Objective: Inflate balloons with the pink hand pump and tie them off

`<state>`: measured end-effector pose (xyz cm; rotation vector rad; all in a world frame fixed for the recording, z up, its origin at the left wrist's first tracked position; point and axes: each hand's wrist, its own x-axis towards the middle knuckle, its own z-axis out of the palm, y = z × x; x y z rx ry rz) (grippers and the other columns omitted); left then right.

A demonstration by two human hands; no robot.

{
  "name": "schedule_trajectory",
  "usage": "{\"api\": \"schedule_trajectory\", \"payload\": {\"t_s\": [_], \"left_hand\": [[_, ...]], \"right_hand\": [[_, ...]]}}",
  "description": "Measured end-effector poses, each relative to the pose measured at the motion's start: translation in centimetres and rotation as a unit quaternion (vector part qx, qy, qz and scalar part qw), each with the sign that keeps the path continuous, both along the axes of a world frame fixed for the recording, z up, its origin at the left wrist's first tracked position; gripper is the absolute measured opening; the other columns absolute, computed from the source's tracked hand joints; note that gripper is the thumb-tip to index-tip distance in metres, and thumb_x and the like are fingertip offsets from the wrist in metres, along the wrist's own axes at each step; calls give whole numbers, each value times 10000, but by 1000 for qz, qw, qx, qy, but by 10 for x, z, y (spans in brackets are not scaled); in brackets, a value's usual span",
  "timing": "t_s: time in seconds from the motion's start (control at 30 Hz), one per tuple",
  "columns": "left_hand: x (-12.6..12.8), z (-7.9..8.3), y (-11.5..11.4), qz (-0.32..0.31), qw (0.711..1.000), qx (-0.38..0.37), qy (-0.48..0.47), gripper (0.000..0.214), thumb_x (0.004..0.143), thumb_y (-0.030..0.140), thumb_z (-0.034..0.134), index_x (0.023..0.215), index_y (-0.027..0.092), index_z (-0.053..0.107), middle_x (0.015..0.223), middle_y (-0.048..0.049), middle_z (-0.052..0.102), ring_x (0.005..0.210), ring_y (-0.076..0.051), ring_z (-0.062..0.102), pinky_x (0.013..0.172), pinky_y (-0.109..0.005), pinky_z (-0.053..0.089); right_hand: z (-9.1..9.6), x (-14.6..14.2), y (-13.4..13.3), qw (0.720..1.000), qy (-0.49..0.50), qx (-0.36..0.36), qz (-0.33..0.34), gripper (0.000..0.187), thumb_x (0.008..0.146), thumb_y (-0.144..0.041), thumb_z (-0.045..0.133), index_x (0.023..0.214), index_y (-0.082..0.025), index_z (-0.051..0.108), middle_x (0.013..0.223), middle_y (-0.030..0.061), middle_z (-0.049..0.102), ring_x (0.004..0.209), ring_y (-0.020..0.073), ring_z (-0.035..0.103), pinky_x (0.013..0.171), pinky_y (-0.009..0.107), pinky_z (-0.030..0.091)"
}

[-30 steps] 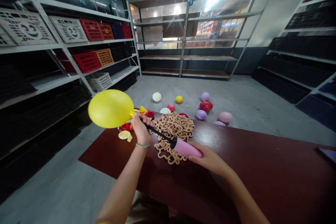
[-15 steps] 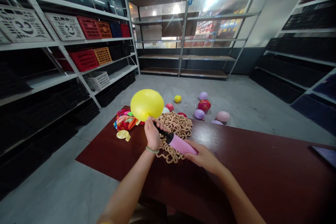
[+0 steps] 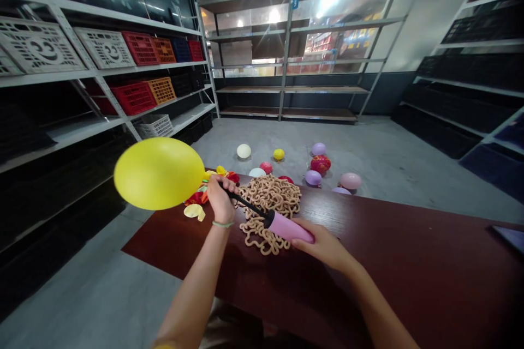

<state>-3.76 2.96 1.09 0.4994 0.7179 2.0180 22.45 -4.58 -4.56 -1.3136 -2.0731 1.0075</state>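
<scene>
My left hand (image 3: 221, 198) is closed round the neck of a yellow balloon (image 3: 159, 173) and the black nozzle end of a hand pump. The balloon is inflated and sticks out to the left, past the table's edge. My right hand (image 3: 323, 244) grips the pink pump barrel (image 3: 290, 228), whose black rod is drawn out toward my left hand. Both hands hover over a dark red table (image 3: 409, 278), just above a heap of tan curly cord (image 3: 268, 202).
A pile of flat coloured balloons (image 3: 196, 199) lies on the table's far left corner. Several inflated balloons (image 3: 320, 164) rest on the grey floor beyond. Metal shelving with plastic crates (image 3: 135, 95) lines the left; a dark flat object (image 3: 510, 237) sits at the table's right.
The pump went from drawn out to pushed in and is drawn out again. The yellow balloon swung right and back left, and is now bigger than a second ago.
</scene>
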Motion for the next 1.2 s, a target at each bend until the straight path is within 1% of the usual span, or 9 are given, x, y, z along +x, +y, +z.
{"api": "schedule_trajectory", "payload": {"t_s": [0.17,0.3,0.4,0.5,0.67,0.83,0.93,1.1,1.2], "left_hand": [[50,-25,-21,-49,999,-5,20,264,893,376,587,752,214,433,568,69,394,440,-81,425,421,-205,391],[66,-36,-28,-58,997,-14,38,321,907,456,596,762,213,445,565,65,421,440,-83,442,437,-213,417],[58,-32,-24,-65,997,-15,39,340,909,488,591,769,212,451,545,66,424,435,-86,453,443,-207,417],[39,-20,-17,-61,997,2,41,321,918,455,582,762,208,451,534,63,417,434,-88,458,452,-203,418],[-4,0,-9,-1,999,13,30,264,904,378,593,760,214,444,534,66,397,431,-88,429,446,-203,400],[-24,3,-6,30,1000,-6,7,208,883,314,579,763,219,438,537,71,368,423,-85,389,419,-204,352],[-10,-3,-8,25,999,-19,-4,217,874,311,578,753,217,425,545,75,355,424,-80,380,420,-206,355],[37,-24,-19,-27,999,-33,4,227,883,337,568,754,217,424,560,72,385,443,-85,416,439,-211,392],[57,-36,-24,-54,998,-27,23,255,901,372,569,755,219,427,573,65,411,451,-91,437,444,-221,416]], "right_hand": [[-8,-4,0,1000,19,7,-6,539,854,-483,645,1324,-222,609,1279,75,689,1112,317,655,988,442,485],[-7,-3,2,1000,30,-7,-3,548,844,-469,653,1330,-220,606,1278,71,688,1117,315,648,991,443,482],[-6,-1,3,999,26,-26,-3,480,821,-429,667,1253,-220,658,1192,53,724,1058,309,663,943,428,502],[-5,2,5,999,23,-36,-8,421,801,-402,681,1182,-224,692,1115,32,743,995,292,673,889,397,513],[-1,6,5,999,-8,-39,-18,410,776,-413,710,1148,-240,706,1057,10,750,939,278,674,833,373,507],[4,1,0,1000,-24,-9,-7,426,794,-481,698,1142,-235,702,1053,28,748,919,277,675,806,364,502],[6,-2,-3,999,-43,8,-15,463,804,-504,686,1178,-232,684,1098,55,745,947,298,682,832,392,505],[2,-7,-4,998,-38,42,-21,553,835,-496,649,1338,-271,597,1292,62,683,1115,321,659,955,439,489],[-1,-4,-2,998,-38,44,-27,581,828,-506,652,1360,-283,586,1321,51,669,1149,319,648,979,450,487]]}}
